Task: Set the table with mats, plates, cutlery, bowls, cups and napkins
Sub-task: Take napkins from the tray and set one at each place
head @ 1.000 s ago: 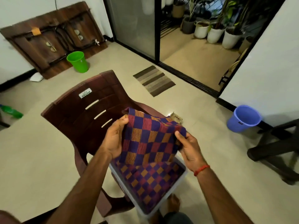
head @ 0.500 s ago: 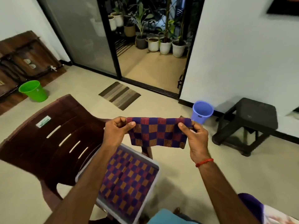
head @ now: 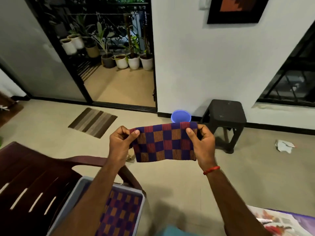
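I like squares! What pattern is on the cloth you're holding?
Purple, red and orange checks on the cloth, head view.

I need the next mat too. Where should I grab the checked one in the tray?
Probably pinch the checked mat at its far corner, from above: it lies flat inside the grey tray, whose walls block a sideways reach. The left hand and right hand pinch a second mat.

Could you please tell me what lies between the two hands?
A folded checked cloth, pinched by the left hand and right hand, in the head view.
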